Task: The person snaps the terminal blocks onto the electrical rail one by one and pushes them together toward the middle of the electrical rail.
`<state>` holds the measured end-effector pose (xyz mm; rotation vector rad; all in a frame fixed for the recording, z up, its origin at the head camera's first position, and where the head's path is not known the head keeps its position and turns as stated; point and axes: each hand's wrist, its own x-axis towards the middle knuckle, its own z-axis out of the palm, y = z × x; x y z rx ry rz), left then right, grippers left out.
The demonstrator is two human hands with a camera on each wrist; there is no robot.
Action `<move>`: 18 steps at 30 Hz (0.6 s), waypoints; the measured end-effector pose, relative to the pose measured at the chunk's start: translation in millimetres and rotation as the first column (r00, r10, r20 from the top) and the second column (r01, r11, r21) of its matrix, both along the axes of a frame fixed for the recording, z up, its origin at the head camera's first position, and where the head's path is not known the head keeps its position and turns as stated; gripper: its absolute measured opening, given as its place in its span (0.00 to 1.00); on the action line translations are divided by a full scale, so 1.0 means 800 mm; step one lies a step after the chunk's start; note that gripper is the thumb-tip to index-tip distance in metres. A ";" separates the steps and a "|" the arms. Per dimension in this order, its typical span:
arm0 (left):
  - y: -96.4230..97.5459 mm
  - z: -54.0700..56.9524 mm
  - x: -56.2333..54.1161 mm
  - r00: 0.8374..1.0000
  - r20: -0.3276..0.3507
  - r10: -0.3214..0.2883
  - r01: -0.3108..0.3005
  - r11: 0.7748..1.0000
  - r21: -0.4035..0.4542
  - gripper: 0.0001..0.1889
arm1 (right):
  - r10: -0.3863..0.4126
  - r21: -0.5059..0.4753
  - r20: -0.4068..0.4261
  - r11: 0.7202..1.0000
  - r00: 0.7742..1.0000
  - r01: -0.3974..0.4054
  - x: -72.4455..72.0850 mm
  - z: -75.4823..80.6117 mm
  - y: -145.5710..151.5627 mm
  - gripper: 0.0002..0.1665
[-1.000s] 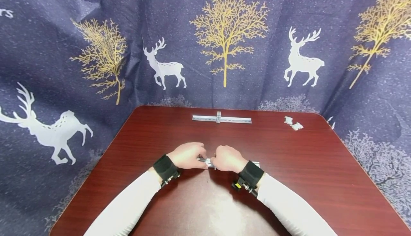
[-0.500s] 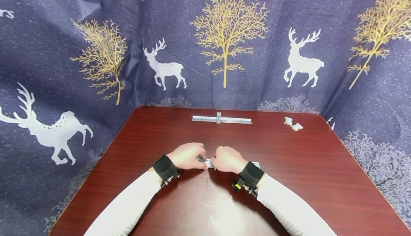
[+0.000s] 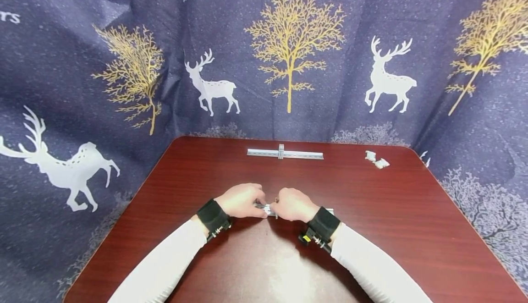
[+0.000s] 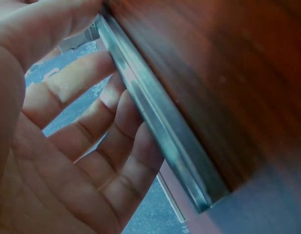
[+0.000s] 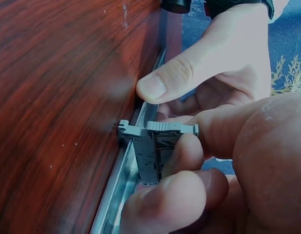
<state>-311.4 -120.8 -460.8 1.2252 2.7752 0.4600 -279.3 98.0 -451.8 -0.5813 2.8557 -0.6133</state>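
Note:
A metal DIN rail lies on the table under both hands, running left to right in the head view. The left hand grips it, its thumb on one edge and fingertips along the other; in the left wrist view, the rail's end sticks out past the fingers. Close beside it, the right hand pinches a grey terminal block. That block sits against the rail, and the left thumb presses the rail just beyond it. Whether the block is fully seated cannot be told.
Farther back on the red-brown table lies another DIN rail with a small block at its middle. Two pale small pieces lie at the back right. A patterned dark curtain hangs behind the table.

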 end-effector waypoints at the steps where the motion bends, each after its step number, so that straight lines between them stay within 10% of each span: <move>1: 0.000 0.000 0.001 1.000 0.001 0.001 -0.001 1.000 0.000 0.10 | 0.001 -0.001 0.007 1.000 1.000 -0.001 0.000 0.000 0.000 0.25; 18: -0.001 -0.001 -0.001 1.000 -0.007 -0.019 0.019 1.000 -0.009 0.12 | -0.019 -0.063 -0.001 0.998 1.000 0.018 -0.005 0.009 0.020 0.37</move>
